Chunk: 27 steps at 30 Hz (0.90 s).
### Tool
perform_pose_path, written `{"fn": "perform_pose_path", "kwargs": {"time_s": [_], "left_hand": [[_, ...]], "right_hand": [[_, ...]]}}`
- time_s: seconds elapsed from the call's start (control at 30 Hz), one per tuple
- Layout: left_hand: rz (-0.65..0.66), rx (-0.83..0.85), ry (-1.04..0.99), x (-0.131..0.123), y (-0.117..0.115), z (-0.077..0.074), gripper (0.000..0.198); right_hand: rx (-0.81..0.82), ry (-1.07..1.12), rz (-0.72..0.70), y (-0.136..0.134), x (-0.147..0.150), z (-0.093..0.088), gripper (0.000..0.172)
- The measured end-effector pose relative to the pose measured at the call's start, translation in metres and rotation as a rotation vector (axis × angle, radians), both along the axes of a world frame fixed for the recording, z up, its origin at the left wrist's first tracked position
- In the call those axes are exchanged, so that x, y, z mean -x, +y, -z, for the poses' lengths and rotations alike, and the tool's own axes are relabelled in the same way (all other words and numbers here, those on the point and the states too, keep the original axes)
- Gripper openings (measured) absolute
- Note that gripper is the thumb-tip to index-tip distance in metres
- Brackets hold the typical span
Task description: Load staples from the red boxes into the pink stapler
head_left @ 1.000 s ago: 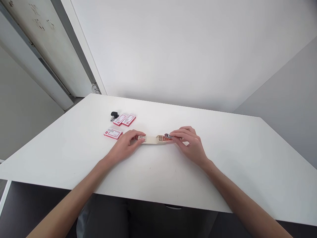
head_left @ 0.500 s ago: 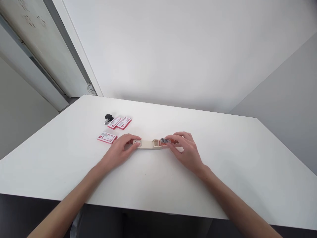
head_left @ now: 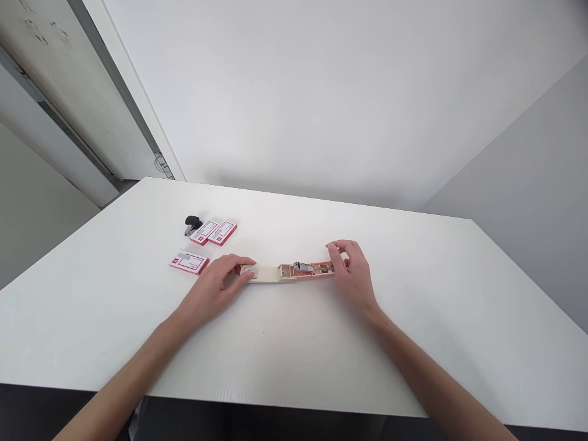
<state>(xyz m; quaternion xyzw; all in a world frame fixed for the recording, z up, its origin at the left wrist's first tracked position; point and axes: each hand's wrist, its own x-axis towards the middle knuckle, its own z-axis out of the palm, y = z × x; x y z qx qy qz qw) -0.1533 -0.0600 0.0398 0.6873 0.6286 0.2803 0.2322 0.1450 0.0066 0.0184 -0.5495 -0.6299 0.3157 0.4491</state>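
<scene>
A long cream stapler lies opened out flat on the white table, its cream base to the left and its pinkish inner side to the right. A silvery metal part sits on the pinkish section. My left hand grips the stapler's left end between thumb and fingers. At the right end is my right hand, its fingers curled and its thumb near the index finger. Whether those fingers hold the stapler's end cannot be made out.
Two red-and-white boxes lie side by side at the back left, beside a small black stapler. Another such box is nearer my left hand. A white wall rises behind the table.
My right hand has moved off the metal part, rightward to the stapler's end, so more of the pinkish section shows. My left hand keeps its grip. The whole view has shifted slightly.
</scene>
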Motion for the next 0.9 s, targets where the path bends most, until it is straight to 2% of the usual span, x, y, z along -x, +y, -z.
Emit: {"fn": "perform_pose_path", "kwargs": {"time_s": [0.13,0.3,0.53,0.63,0.77,0.9], "left_hand": [[-0.009,0.002,0.020,-0.002,-0.001,-0.001,0.044],[-0.002,0.008,0.026,-0.002,-0.002,-0.001,0.041],[0.013,0.028,-0.020,-0.001,-0.004,-0.006,0.044],[0.013,0.035,-0.059,-0.001,-0.005,-0.007,0.045],[-0.054,0.059,-0.138,-0.001,-0.003,-0.008,0.046],[-0.127,0.119,-0.263,-0.006,0.006,-0.010,0.049]], "right_hand": [[0.136,0.218,-0.109,0.002,0.001,0.000,0.037],[0.243,0.337,-0.123,-0.001,0.005,-0.004,0.037],[0.219,0.423,-0.177,0.003,0.005,0.001,0.035],[0.216,0.442,-0.220,0.006,0.004,0.005,0.040],[0.238,0.496,-0.295,0.007,0.005,0.007,0.052],[0.254,0.521,-0.351,0.005,0.007,0.006,0.048]]}}
